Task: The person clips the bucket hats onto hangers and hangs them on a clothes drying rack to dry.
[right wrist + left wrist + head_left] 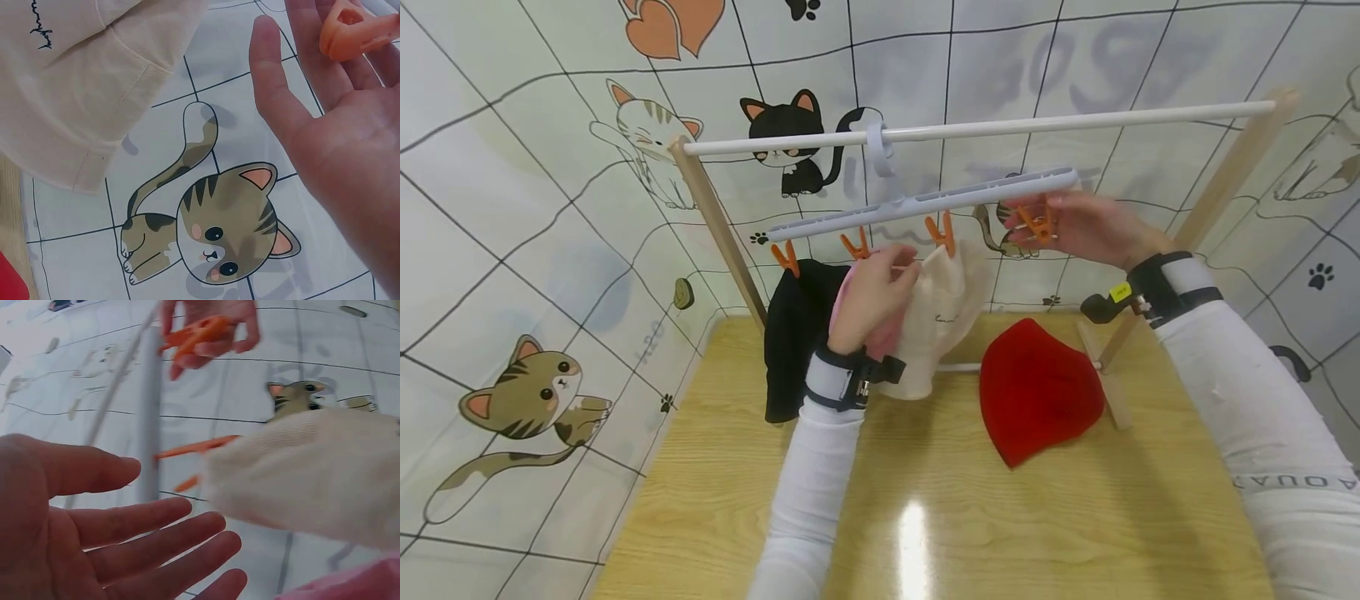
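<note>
My left hand (pixel 880 292), fingers spread and holding nothing, is in front of the pink hat (pixel 887 333) and beside the cream hat (pixel 936 317). Palm and thumb of my right hand (pixel 1093 225) show at the right end of the grey hanger (pixel 925 202), with an orange clip (pixel 1037 225) lying against its fairly straight fingers. That clip carries no hat. Other orange clips (pixel 942 232) hold the cream, pink and black hat (pixel 801 342) under the hanger. In the left wrist view, the cream hat (pixel 306 475) hangs just past my fingertips.
The hanger tilts, hooked on a white rod (pixel 1000 127) between wooden posts (pixel 718 225). A red hat (pixel 1037 387) lies on the wooden table (pixel 1000 525) below, near the right post's foot. Behind is a cat-printed sheet (pixel 602 275).
</note>
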Demonstrator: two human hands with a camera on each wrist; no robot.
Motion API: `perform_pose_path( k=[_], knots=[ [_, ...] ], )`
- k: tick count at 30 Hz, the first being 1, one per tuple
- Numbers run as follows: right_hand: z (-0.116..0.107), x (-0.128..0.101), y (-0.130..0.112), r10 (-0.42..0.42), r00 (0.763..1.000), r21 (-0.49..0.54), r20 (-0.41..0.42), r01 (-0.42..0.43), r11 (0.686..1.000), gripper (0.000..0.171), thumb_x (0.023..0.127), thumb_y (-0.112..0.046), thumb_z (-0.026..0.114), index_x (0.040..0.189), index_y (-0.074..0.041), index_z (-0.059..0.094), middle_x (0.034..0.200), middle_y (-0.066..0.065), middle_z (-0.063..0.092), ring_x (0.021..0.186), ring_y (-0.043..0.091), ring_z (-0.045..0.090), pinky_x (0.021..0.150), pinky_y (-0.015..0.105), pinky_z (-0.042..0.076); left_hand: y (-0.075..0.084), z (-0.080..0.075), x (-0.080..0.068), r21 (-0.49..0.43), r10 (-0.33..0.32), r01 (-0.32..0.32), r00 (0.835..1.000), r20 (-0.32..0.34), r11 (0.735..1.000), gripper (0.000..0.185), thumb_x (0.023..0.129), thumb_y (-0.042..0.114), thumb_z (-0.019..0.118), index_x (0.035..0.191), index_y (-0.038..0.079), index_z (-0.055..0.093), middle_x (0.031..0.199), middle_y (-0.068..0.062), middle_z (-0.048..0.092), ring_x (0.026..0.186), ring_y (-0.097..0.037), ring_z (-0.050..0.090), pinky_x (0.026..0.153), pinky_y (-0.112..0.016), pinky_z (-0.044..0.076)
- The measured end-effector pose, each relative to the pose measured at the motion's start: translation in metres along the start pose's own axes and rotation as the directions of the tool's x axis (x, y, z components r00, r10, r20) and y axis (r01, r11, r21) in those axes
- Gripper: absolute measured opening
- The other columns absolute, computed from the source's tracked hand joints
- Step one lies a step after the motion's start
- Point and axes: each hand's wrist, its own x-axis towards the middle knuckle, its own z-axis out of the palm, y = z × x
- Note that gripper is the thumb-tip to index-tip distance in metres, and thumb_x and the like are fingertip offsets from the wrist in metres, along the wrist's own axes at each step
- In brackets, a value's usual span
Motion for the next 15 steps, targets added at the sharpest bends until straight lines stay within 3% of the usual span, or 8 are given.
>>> perform_pose_path(
  k=[4, 9, 11, 15],
  knots=[
    [0.0, -0.001, 0.001, 0.007, 1.0, -0.022, -0.013, -0.007, 1.0, 0.038, 0.101, 0.0, 0.031, 0.136, 0.006, 0.047, 0.127, 0.022, 0.055, 0.118, 0.038, 0.051, 0.102, 0.05, 0.037, 0.012, -0.013, -0.007, -0.044, 0.071, -0.073, 0.997, -0.042, 0.996, 0.025, 0.096, 0.013, 0.057, 0.116, 0.001, 0.066, 0.111, -0.011, 0.068, 0.1, -0.02, 0.064, 0.085, -0.029, 0.049],
    [0.001, -0.003, 0.005, 0.035, 0.998, 0.01, -0.053, -0.035, 0.999, 0.039, 0.102, 0.0, 0.032, 0.137, 0.002, 0.05, 0.128, 0.019, 0.057, 0.116, 0.035, 0.054, 0.103, 0.047, 0.036, 0.023, -0.014, -0.012, -0.122, 0.199, -0.194, 0.979, 0.03, 0.973, 0.025, 0.096, 0.01, 0.059, 0.117, -0.001, 0.065, 0.111, -0.012, 0.068, 0.099, -0.019, 0.064, 0.085, -0.025, 0.049],
    [0.002, -0.004, 0.007, 0.043, 0.997, 0.016, -0.06, -0.042, 0.999, 0.04, 0.102, 0.0, 0.032, 0.137, 0.001, 0.05, 0.129, 0.018, 0.057, 0.115, 0.035, 0.055, 0.104, 0.047, 0.036, 0.026, -0.009, -0.012, -0.187, 0.262, -0.244, 0.962, 0.077, 0.951, 0.026, 0.095, 0.007, 0.06, 0.119, -0.003, 0.063, 0.114, -0.014, 0.067, 0.1, -0.019, 0.064, 0.086, -0.024, 0.049],
    [0.002, -0.003, 0.01, 0.048, 0.998, 0.001, -0.036, -0.048, 0.999, 0.04, 0.102, 0.001, 0.029, 0.137, 0.004, 0.049, 0.13, 0.018, 0.056, 0.116, 0.036, 0.054, 0.104, 0.047, 0.035, 0.024, 0.008, -0.011, -0.313, 0.41, -0.356, 0.903, 0.129, 0.881, 0.029, 0.093, 0.003, 0.061, 0.121, -0.004, 0.061, 0.117, -0.014, 0.065, 0.102, -0.018, 0.062, 0.089, -0.025, 0.048]
  ],
)
